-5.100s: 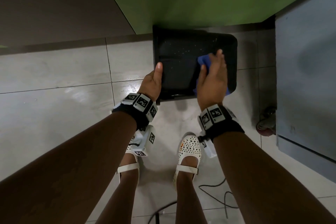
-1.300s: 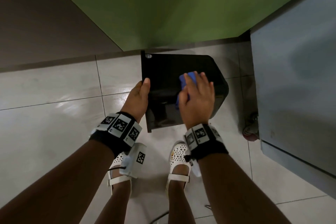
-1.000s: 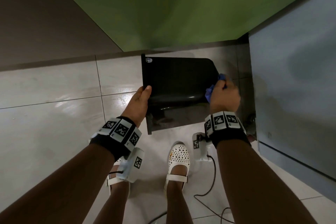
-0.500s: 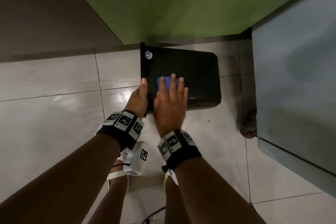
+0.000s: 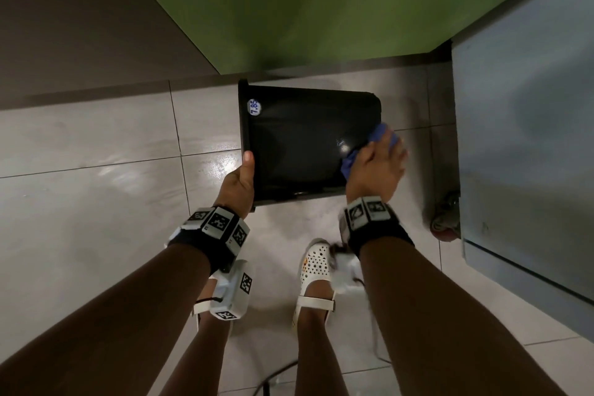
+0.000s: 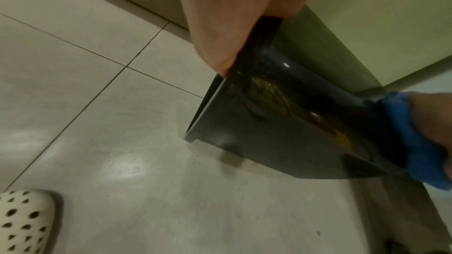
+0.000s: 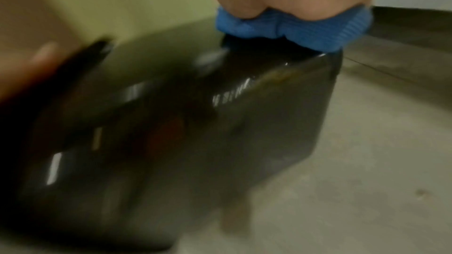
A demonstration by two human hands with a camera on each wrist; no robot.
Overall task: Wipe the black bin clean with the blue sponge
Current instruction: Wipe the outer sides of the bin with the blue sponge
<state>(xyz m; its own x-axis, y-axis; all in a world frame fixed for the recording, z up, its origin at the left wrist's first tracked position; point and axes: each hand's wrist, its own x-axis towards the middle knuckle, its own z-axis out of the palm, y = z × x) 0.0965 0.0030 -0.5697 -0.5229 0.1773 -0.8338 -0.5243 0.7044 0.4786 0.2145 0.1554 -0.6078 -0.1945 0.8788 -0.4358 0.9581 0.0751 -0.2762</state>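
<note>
The black bin (image 5: 302, 145) is tipped on its side above the tiled floor, its rim at the left, a round price sticker (image 5: 253, 107) near its far left corner. My left hand (image 5: 239, 182) grips the rim at the near left corner, thumb along the edge; the left wrist view shows the thumb (image 6: 220, 32) on the bin (image 6: 281, 132). My right hand (image 5: 377, 167) presses the blue sponge (image 5: 379, 140) against the bin's right end. The right wrist view is blurred; the sponge (image 7: 293, 28) sits under my fingers on the bin (image 7: 171, 142).
A green wall (image 5: 321, 3) stands just behind the bin. A grey cabinet (image 5: 527, 138) on casters (image 5: 445, 222) is close on the right. My feet in white perforated shoes (image 5: 316, 264) stand below the bin. A cable (image 5: 276, 376) lies on the floor.
My right hand has swept the sponge from the bin's left middle across to its right end. The bin has turned a little in my left hand, which keeps its grip on the rim.
</note>
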